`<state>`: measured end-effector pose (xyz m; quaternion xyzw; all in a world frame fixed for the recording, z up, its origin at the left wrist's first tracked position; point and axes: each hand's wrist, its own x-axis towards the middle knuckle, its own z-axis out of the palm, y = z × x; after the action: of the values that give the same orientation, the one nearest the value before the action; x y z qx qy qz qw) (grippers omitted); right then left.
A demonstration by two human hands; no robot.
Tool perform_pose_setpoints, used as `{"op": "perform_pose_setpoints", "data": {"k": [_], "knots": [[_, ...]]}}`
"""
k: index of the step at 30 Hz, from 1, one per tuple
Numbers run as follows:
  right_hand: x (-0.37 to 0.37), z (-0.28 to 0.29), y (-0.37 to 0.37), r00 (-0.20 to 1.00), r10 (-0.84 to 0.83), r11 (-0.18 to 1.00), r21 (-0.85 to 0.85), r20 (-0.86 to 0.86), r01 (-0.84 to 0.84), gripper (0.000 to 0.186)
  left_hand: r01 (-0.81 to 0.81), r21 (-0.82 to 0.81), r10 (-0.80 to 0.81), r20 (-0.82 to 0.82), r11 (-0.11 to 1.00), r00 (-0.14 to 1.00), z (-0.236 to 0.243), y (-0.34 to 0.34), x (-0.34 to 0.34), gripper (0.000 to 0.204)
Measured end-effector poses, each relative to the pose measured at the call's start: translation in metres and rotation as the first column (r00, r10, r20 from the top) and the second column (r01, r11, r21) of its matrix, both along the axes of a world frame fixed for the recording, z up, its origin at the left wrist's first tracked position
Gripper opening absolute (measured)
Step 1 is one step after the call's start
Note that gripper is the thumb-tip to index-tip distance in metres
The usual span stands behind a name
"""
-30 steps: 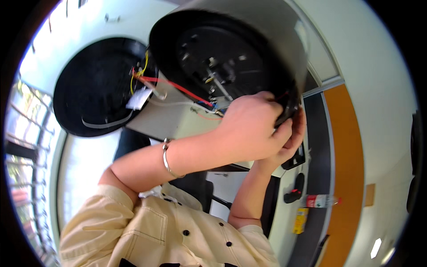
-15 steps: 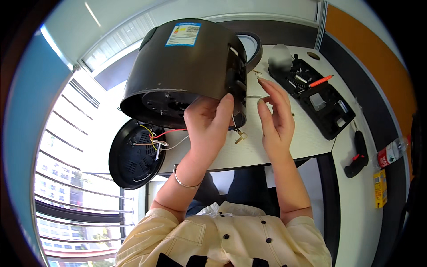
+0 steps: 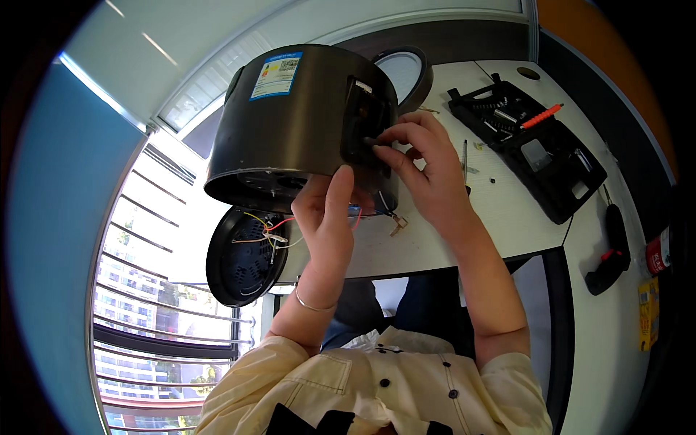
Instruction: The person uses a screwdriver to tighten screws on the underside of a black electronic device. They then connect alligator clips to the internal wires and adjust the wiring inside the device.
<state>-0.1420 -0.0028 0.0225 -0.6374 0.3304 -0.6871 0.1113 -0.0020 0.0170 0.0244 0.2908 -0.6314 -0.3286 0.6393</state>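
Note:
A dark brown rice cooker body lies tilted on the table, its open underside toward me. My left hand grips its lower rim, thumb outside and the other fingers tucked underneath, partly hidden. The fingertips of my right hand are pinched together at the black panel on the cooker's right side; what they hold is too small to tell. Red, yellow and white wires run from the underside to a round black vented base cover at the left. A brass-coloured connector dangles below the panel.
The cooker's lid is behind the body. A thin screwdriver lies right of my right hand. Further right are an open black tool case with an orange-handled screwdriver, a black power screwdriver, a bottle and a yellow box.
My right hand has moved left from open air to the black panel, and its fingers have closed. The cooker body has turned slightly. My left hand stays at the rim.

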Motion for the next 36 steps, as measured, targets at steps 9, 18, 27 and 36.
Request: {"op": "perform_pose_setpoints", "data": {"k": [9, 18, 27, 36], "knots": [[-0.005, -0.005, -0.009, 0.996, 0.085, 0.992, -0.099, 0.033, -0.081, 0.013, 0.139, 0.002, -0.139, 0.029, 0.990, 0.990, -0.006, 0.003, 0.005, 0.040], [-0.005, -0.003, -0.001, 0.987, 0.152, 0.988, -0.004, 0.048, -0.152, 0.014, 0.099, -0.024, -0.097, 0.094, 0.995, 0.991, -0.009, 0.001, 0.010, 0.024], [-0.007, 0.009, 0.007, 0.996, 0.049, 0.994, 0.098, -0.074, -0.042, 0.014, 0.097, -0.066, -0.095, 0.023, 0.993, 0.995, -0.013, 0.000, 0.003, 0.020], [0.001, 0.010, 0.033, 0.980, 0.070, 0.993, 0.107, -0.185, -0.051, 0.058, 0.191, -0.037, -0.190, 0.015, 0.981, 0.982, -0.013, 0.002, 0.010, 0.016]]}}
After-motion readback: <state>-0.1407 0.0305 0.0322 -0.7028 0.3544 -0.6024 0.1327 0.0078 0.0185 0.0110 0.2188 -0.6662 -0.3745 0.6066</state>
